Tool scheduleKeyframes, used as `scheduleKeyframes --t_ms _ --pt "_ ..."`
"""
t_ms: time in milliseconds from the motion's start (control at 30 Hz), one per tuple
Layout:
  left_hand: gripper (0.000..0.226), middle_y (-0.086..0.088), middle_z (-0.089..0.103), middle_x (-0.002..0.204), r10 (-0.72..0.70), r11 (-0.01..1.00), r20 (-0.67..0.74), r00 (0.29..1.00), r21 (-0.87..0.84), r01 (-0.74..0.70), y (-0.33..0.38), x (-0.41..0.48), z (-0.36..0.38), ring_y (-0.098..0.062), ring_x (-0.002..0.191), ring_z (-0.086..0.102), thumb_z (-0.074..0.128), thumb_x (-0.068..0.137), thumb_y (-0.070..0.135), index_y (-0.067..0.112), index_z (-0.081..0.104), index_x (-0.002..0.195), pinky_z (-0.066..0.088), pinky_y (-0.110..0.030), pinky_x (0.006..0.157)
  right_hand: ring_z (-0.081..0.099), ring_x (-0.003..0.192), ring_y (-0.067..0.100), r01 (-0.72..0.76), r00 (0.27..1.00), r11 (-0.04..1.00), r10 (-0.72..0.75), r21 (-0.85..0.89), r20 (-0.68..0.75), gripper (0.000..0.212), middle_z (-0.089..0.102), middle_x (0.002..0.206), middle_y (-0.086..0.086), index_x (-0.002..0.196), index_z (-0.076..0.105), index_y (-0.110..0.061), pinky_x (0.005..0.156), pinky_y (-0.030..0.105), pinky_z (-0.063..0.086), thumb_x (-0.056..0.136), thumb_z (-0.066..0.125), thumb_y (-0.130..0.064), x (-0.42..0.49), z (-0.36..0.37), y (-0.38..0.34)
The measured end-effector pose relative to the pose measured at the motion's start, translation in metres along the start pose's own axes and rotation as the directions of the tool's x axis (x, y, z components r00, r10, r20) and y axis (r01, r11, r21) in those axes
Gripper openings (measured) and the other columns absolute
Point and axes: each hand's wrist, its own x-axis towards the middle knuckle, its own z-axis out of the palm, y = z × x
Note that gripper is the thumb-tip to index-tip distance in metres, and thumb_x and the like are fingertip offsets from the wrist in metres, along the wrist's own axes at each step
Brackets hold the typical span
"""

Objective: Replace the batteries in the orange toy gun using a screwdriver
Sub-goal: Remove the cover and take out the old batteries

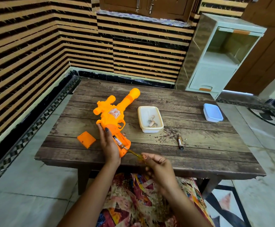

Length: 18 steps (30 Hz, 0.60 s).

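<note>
The orange toy gun [115, 112] lies on the wooden table [190, 145], barrel pointing away from me. My left hand [108, 141] grips its handle, where the battery compartment is uncovered and a battery [117, 140] sits inside. My right hand [158, 163] holds a yellow-handled screwdriver [134, 153], whose tip touches the near end of that battery. The orange battery cover [86, 139] lies on the table left of the handle. A loose battery [180, 142] rests on the table to the right.
A white open tub [150, 119] holding small items stands right of the gun. Its bluish lid [213, 112] sits near the table's right edge. A pale plastic drawer cabinet [215, 59] stands behind the table. My patterned lap is under the near edge.
</note>
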Motion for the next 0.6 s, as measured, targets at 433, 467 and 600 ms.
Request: scheduleKeyframes --t_ms 433,467,600 --pt "0.05 -0.023 0.056 0.123 0.058 0.995 0.032 0.998 0.076 -0.06 -0.001 -0.002 0.0 -0.009 0.061 0.066 0.034 0.1 0.028 0.035 0.014 0.146 0.055 -0.025 0.054 0.065 0.083 0.013 0.385 0.914 0.388 -0.283 -0.837 0.29 0.014 0.073 0.089 0.003 0.092 0.075 -0.017 0.069 0.023 0.047 0.083 0.065 -0.019 0.014 0.017 -0.076" --pt "0.05 -0.024 0.056 0.122 0.045 0.997 0.018 0.999 0.066 -0.047 -0.001 -0.001 0.0 -0.008 0.06 0.066 0.034 0.1 0.028 0.035 0.015 0.146 0.055 -0.024 0.054 0.064 0.078 0.009 0.39 0.91 0.413 -0.311 -0.823 0.275 0.013 0.073 0.086 0.001 0.092 0.075 -0.016 0.065 0.021 0.044 0.083 0.066 -0.018 0.013 0.015 -0.071" --pt "0.05 -0.024 0.055 0.124 0.001 1.0 -0.018 1.0 0.017 0.0 0.0 0.002 0.001 -0.009 0.059 0.066 0.034 0.1 0.031 0.037 0.014 0.145 0.055 -0.026 0.056 0.057 0.057 -0.009 0.392 0.909 0.69 -0.393 -0.608 0.14 0.011 0.066 0.069 -0.016 0.088 0.076 -0.016 0.057 0.011 0.042 0.082 0.069 -0.011 0.006 0.006 -0.037"
